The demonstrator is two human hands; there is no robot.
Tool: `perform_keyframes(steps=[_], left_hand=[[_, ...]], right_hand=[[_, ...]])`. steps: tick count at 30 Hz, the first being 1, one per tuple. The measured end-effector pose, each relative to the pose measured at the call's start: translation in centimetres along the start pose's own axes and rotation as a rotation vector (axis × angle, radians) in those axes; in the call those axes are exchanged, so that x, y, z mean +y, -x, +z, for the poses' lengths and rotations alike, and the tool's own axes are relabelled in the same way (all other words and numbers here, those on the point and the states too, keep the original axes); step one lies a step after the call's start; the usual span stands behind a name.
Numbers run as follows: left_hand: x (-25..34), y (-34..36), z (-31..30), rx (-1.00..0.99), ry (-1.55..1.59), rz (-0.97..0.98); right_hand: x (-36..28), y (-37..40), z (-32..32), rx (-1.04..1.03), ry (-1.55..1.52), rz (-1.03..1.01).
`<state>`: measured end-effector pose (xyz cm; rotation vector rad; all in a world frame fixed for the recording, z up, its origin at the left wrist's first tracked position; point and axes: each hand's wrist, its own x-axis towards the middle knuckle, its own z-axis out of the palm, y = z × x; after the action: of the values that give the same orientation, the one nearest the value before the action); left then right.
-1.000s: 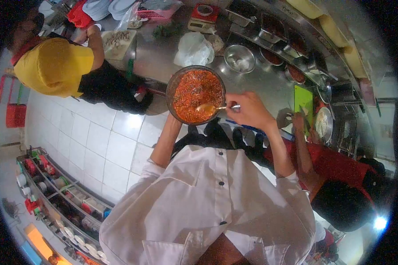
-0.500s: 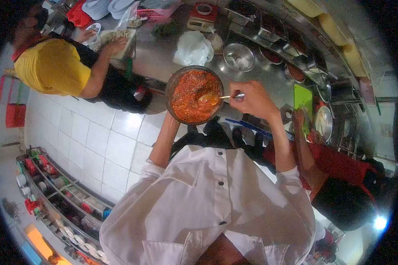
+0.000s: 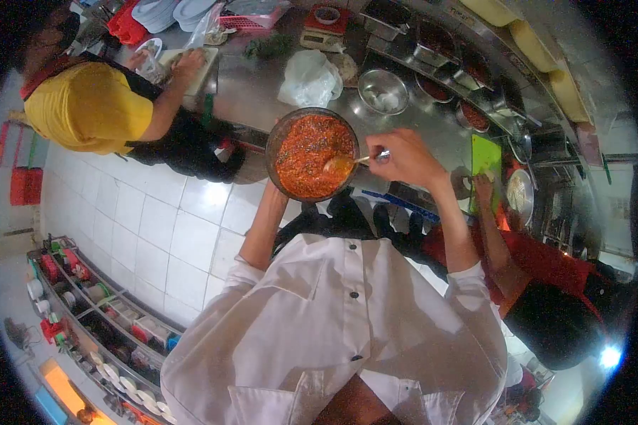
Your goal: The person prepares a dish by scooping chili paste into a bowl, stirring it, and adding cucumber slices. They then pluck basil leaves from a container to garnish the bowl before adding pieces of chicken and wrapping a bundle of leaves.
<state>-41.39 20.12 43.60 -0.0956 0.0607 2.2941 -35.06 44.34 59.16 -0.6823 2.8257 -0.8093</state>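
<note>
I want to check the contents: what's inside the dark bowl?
The bowl holds red sauce with dark specks, the spoon dipping into it. The sauce hides the bowl's bottom.

We see a dark round bowl [image 3: 271, 157], open side up, holding speckled red sauce [image 3: 306, 147], and a shiny spoon [image 3: 339, 166] slanting head-first into the sauce
</note>
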Motion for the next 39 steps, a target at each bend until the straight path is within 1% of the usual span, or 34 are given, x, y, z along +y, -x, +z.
perform_keyframes(steps=[2,3,5,8,12,14,18,20,21,23,27,29,30,32,33,35,36,38,39], left_hand=[[-0.4,0.2,0.5,0.015,-0.053,0.035],[-0.4,0.1,-0.1,0.015,-0.053,0.034],[-0.1,-0.3,-1.6,-0.051,0.030,0.010],[-0.3,0.1,-0.3,-0.019,-0.025,0.029],[-0.3,0.1,0.6,-0.061,0.001,-0.065],[-0.3,0.0,0.5,0.026,-0.094,-0.002],[0.0,0.2,1.0,0.014,0.004,-0.060],[0.0,-0.1,0.3,0.011,-0.037,-0.028],[-0.1,-0.1,0.6,0.013,-0.039,-0.033],[-0.1,-0.2,1.1,0.021,-0.047,-0.061],[-0.1,-0.4,1.7,-0.005,-0.127,-0.031],[-0.5,-0.6,2.1,0.043,-0.110,-0.013],[-0.7,-0.6,2.4,0.044,-0.110,-0.018],[-0.9,-0.8,2.8,0.021,-0.124,-0.030],[-0.6,-0.9,2.2,0.022,-0.126,-0.029],[-0.3,-1.0,0.5,0.014,-0.116,-0.009],[-0.5,-0.9,1.1,0.014,-0.115,-0.009],[-0.9,-0.9,2.4,0.098,-0.174,-0.033],[-1.0,-1.0,2.4,0.095,-0.174,-0.037]], right_hand=[[-0.2,0.0,-0.2,0.108,-0.011,0.049],[-0.2,0.0,0.0,0.108,-0.011,0.050],[-0.3,-0.2,0.6,0.039,-0.001,-0.028],[-0.1,0.2,0.1,0.028,0.039,-0.038],[0.7,0.3,-0.7,0.090,0.060,0.061],[0.6,0.3,-0.4,-0.006,0.036,-0.021],[0.3,0.7,-0.6,-0.017,0.083,0.017],[-0.2,0.6,-1.1,0.015,-0.033,0.061],[-0.3,0.6,-0.8,0.018,-0.036,0.065],[-0.6,0.4,-0.2,-0.041,0.014,0.006],[0.1,0.8,-1.2,-0.040,0.067,0.025],[0.0,0.9,-1.7,0.093,0.007,-0.012],[-0.2,1.0,-1.4,0.095,0.007,-0.008],[-0.6,0.8,-0.4,0.000,0.055,-0.010],[-0.5,0.8,-0.6,0.001,0.053,-0.011],[-0.2,1.1,-1.2,-0.002,0.145,0.035],[-0.1,1.3,-1.7,-0.004,0.145,0.035],[-0.1,1.5,-2.6,0.061,0.197,0.081],[-0.2,1.5,-2.5,0.062,0.199,0.084]])
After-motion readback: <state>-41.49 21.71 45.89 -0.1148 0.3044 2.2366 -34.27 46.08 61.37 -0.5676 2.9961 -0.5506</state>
